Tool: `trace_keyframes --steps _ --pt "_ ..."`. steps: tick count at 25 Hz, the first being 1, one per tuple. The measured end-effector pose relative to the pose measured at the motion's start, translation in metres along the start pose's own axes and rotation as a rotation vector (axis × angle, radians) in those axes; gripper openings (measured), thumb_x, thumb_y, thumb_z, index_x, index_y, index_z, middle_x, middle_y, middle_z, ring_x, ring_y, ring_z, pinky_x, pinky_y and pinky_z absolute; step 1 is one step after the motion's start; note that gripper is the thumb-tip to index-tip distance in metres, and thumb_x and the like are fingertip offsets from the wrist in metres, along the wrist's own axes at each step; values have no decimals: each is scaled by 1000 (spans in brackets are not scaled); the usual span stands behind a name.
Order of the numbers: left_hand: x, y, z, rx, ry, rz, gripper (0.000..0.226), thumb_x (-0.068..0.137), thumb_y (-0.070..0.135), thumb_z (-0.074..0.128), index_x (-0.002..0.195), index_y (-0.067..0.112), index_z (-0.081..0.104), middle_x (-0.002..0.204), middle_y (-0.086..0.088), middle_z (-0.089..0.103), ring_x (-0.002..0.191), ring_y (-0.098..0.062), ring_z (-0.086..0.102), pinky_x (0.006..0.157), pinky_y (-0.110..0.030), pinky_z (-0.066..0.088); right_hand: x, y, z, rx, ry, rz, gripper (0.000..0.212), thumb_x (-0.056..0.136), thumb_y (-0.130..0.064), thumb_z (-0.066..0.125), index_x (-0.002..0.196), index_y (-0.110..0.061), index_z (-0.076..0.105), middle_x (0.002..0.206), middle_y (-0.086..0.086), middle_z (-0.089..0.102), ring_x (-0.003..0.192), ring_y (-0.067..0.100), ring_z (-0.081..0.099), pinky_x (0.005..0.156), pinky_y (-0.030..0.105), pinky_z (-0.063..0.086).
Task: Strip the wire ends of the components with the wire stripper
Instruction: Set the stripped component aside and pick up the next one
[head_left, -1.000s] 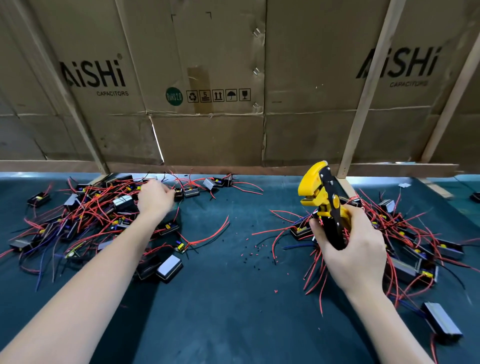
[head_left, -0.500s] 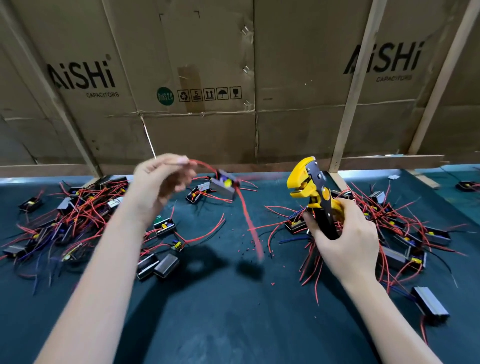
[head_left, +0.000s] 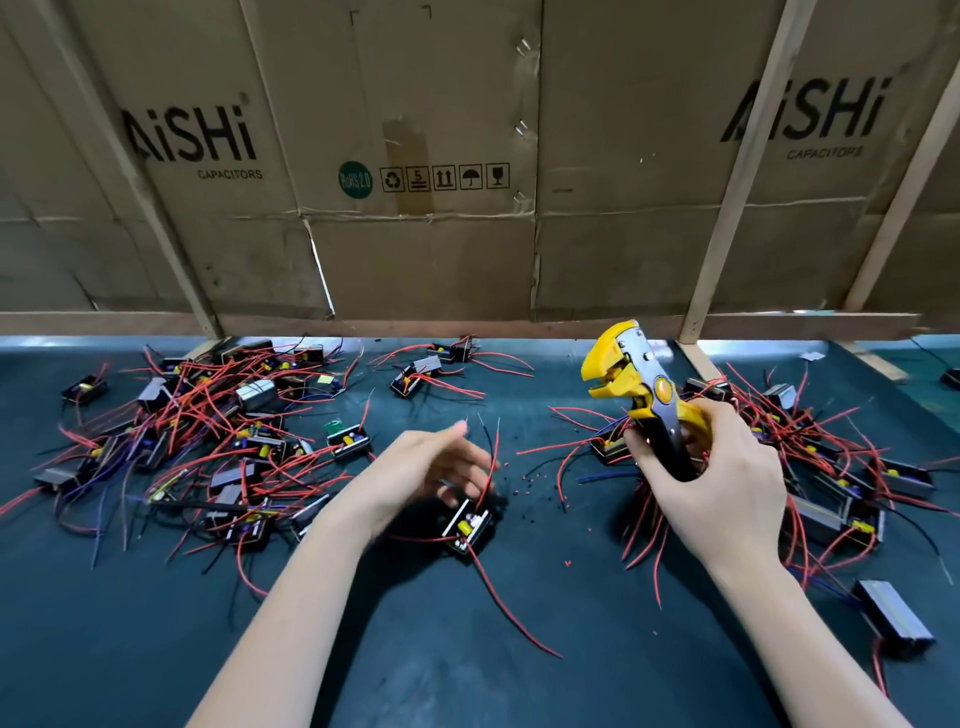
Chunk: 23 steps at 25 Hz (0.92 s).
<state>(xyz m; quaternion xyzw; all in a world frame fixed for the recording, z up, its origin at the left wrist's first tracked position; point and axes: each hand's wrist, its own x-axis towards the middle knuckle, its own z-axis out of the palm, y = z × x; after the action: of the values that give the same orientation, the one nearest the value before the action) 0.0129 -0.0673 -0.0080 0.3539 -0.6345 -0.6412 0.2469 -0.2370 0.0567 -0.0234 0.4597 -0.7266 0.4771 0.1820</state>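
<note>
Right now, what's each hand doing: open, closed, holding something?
Left hand: blurred, fingers look spread above a component; whether it pinches the red wire cannot be told.
Right hand: closed around the wire stripper.
</note>
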Motion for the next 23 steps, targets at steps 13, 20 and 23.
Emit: trace_keyframes --steps 13,20,23 --pt "0 -12 10 103 105 223 8 90 14 67 82 15 69 74 -4 72 59 -13 54 58 -18 42 -10 -2 19 -278 -71 -126 61 68 -64 65 96 -10 64 83 6 62 81 34 60 72 40 37" --pt "-3 -9 13 122 78 308 15 94 18 64 83 15 74 59 -4 60 56 -15 40 57 -14 37 -14 -7 25 -334 -97 -178 63 68 -64 63 96 -7 63 80 7 61 77 34 60 71 40 37" --pt "-4 -10 18 202 102 320 17 94 18 64 82 11 72 57 0 59 56 -11 41 56 -13 35 -17 -11 27 -333 -112 -207 70 67 -64 64 107 -6 64 86 7 64 81 33 61 72 40 37"
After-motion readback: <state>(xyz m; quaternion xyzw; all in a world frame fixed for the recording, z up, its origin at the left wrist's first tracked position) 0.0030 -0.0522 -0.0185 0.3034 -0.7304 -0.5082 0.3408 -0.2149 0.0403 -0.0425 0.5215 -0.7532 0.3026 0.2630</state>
